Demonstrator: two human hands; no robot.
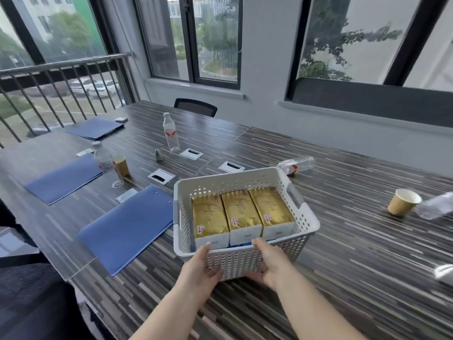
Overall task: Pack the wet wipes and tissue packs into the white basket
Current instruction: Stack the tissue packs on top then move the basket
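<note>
A white perforated basket rests on the striped table, a little right of centre. Three gold-topped tissue packs lie side by side inside it, and a sliver of something blue shows under their near ends. My left hand grips the basket's near wall, thumb over the rim and fingers under the base. My right hand holds the same wall a little to the right, thumb on the rim.
Three blue folders lie to the left. An upright water bottle stands behind, with another bottle and a paper cup at the left. A fallen bottle lies behind the basket. A paper cup sits at the right.
</note>
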